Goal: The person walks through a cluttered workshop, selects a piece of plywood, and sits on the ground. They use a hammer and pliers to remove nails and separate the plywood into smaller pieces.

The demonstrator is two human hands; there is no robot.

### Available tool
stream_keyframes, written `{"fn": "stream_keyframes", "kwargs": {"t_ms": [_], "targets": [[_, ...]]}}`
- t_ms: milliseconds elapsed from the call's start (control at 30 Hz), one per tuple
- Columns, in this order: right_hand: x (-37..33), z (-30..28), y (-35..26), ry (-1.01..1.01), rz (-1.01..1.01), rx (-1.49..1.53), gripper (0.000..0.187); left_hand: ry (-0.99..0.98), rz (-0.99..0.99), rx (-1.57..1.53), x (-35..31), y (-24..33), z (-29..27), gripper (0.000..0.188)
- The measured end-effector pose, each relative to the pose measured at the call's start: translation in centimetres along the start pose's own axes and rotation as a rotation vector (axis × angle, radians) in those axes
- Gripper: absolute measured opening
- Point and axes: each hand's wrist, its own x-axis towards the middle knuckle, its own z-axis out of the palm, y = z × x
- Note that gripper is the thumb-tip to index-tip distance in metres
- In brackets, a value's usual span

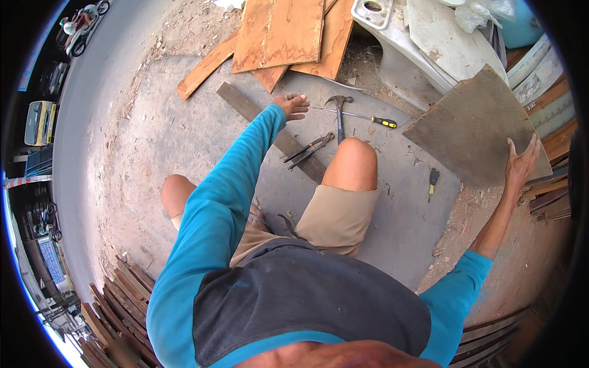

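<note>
My right hand [523,161] is on a worn grey-brown wooden board [472,126] at the right, with the thumb on its face and the fingers at its right edge. My left hand [294,107] is empty, fingers stretched out and apart, above a long dark plank [242,105] on the ground. Near it lie a claw hammer [340,118], a long screwdriver [383,122] with a yellow and black handle, and pincers [311,149] resting across the plank. A short screwdriver [433,182] lies closer to the board.
Orange-brown plywood pieces [279,34] are stacked ahead. A white plastic tub-like piece [399,46] and scrap fill the far right. Dark wooden strips [123,300] lie behind at left. Beyond a road [92,80] runs along the left, with a motorbike [84,30].
</note>
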Motion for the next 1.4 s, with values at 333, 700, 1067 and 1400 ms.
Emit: {"fn": "stream_keyframes", "kwargs": {"t_ms": [333,700,1067,1400], "targets": [[-22.9,-8.0,-28.2,-0.356,0.309,0.983,0.066,0.274,0.162,-0.854,14.1,3.6,-1.5,0.069],[-27.7,-11.1,-27.2,-0.367,0.428,0.810,0.048,0.217,0.148,-1.388,16.5,6.0,-2.5,0.030],[-25.7,-12.5,-30.8,-0.373,0.206,0.591,0.042,0.025,0.487,-1.502,6.7,13.5,-15.4,0.030],[-22.3,-6.0,-43.2,-0.884,0.363,1.247,0.055,0.254,0.451,-0.765,-23.8,-3.0,-23.0,0.046]]}}
